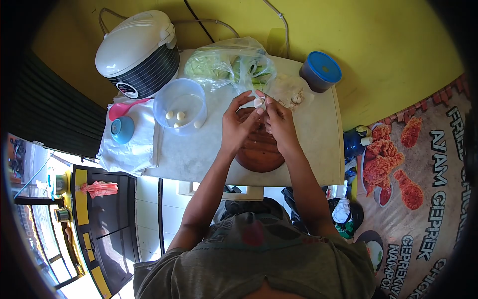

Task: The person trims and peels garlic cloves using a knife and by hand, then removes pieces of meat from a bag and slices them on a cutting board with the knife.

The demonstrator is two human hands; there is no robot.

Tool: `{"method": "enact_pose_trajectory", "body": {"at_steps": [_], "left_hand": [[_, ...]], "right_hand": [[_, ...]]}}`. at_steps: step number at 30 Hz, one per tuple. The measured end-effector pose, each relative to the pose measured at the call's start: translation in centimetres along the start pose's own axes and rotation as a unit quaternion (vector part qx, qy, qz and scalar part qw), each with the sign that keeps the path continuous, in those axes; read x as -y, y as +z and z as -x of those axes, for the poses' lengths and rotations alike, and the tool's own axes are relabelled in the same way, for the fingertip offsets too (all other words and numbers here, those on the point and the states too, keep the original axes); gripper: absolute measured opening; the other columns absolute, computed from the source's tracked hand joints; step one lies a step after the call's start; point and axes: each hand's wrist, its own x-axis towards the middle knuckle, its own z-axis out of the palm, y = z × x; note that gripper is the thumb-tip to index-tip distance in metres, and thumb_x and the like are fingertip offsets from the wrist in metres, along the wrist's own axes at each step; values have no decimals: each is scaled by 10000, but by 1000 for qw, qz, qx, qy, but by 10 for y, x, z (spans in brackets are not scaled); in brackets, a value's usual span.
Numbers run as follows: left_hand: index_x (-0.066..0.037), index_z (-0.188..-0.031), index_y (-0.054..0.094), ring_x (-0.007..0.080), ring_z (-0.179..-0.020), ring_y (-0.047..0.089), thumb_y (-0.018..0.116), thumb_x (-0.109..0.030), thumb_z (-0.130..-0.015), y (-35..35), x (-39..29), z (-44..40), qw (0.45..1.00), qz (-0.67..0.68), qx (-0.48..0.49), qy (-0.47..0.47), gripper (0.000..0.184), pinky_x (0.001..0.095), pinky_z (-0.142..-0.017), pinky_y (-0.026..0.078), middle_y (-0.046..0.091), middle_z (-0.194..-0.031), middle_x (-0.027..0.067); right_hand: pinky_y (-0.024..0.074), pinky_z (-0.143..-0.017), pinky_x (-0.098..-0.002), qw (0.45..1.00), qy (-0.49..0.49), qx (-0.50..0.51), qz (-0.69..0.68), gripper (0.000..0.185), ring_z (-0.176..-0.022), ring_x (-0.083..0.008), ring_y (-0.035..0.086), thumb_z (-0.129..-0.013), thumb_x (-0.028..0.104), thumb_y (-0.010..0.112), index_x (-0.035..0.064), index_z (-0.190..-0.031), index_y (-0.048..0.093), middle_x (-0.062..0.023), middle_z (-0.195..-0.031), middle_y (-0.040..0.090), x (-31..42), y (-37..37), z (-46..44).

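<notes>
Above a round brown wooden board point(260, 152), both of my hands meet around a pale garlic clove point(258, 102). My left hand point(238, 122) pinches the clove near its thumb tip, fingers curved behind it. My right hand point(280, 119) is closed beside it, its fingertips at the clove. Whatever lies in the right fingers is too small to make out. Left of my hands stands a clear plastic tub point(194, 102) with several peeled cloves point(179, 115) at its bottom. A garlic bulb point(297, 97) lies with loose skins to the right of my hands.
Behind my hands lies a plastic bag of green vegetables point(224, 67). A rice cooker point(137, 55) stands at back left, a blue-lidded container point(321, 72) at back right. On white paper point(124, 154) at left are a blue cup point(122, 129) and a pink spoon point(127, 107).
</notes>
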Motion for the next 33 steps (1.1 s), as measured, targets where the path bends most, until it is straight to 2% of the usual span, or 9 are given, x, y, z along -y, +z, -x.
{"method": "enact_pose_trajectory", "body": {"at_steps": [1, 3, 10, 12, 16, 21, 24, 28, 33], "left_hand": [[79, -1179, 568, 132, -900, 655, 656, -75, -902, -2, -1, -2, 1000, 1, 0, 0, 329, 225, -713, 541, 668, -1053, 139], [69, -1136, 588, 133, -876, 661, 660, -140, -913, -12, -2, -7, 983, 30, 38, -176, 314, 228, -711, 545, 671, -1015, 127], [52, -1113, 588, 178, -930, 658, 619, -127, -935, -23, 2, -13, 963, 177, 61, -195, 254, 266, -842, 555, 651, -1038, 116], [54, -1131, 571, 175, -936, 652, 605, -103, -938, -23, -8, -15, 908, 301, 53, -287, 251, 252, -845, 559, 641, -1062, 108], [49, -1157, 544, 175, -945, 647, 609, -91, -933, -26, 5, -21, 924, 268, 22, -271, 272, 225, -836, 559, 629, -1088, 107], [32, -1233, 450, 193, -942, 649, 627, -35, -906, -38, 1, -23, 921, 251, 153, -256, 377, 239, -835, 570, 612, -1115, 176], [30, -1257, 422, 209, -962, 655, 618, -9, -902, -38, -7, -18, 922, 254, 159, -244, 407, 265, -846, 576, 597, -1157, 224], [25, -1252, 440, 227, -984, 660, 609, -8, -907, -42, -9, -18, 919, 273, 171, -228, 386, 289, -864, 573, 587, -1188, 245], [34, -1165, 544, 215, -975, 665, 586, -74, -942, -46, 3, -19, 940, 225, 130, -223, 251, 314, -904, 557, 604, -1177, 219]], "right_hand": [[237, -451, -178, 1000, -19, 7, 19, 375, -522, 8, 275, -1021, 342, 465, 108, -1277, 607, 102, -633, 356, -3, 0, -1], [227, -448, -180, 999, -32, 16, 38, 378, -518, 9, 260, -1021, 341, 465, 107, -1286, 601, 105, -624, 320, -7, -2, -1], [214, -452, -181, 997, 14, 77, -6, 383, -520, 7, 263, -1025, 325, 459, 104, -1314, 578, 105, -623, 303, 2, -6, 0], [214, -451, -182, 997, 3, 76, 14, 387, -517, 4, 263, -1023, 327, 462, 105, -1320, 572, 105, -620, 297, 1, -4, 1], [231, -453, -185, 997, 4, 74, 5, 379, -498, -9, 284, -1017, 336, 475, 91, -1282, 590, 94, -607, 311, -5, -7, 0], [259, -464, -187, 988, 81, 104, -85, 395, -483, -21, 299, -1018, 364, 461, 77, -1256, 589, 85, -596, 318, 8, -18, 1], [270, -467, -192, 984, 68, 123, -106, 441, -479, -22, 292, -1022, 394, 432, 76, -1308, 542, 88, -601, 307, 17, -25, 1], [269, -459, -198, 993, 23, 76, -82, 453, -477, -26, 278, -1029, 396, 406, 85, -1341, 515, 88, -607, 308, 28, -42, -1], [268, -452, -198, 984, -31, -128, 120, 420, -467, -27, 284, -1026, 382, 412, 69, -1219, 616, 66, -606, 368, 24, -78, -15]]}}
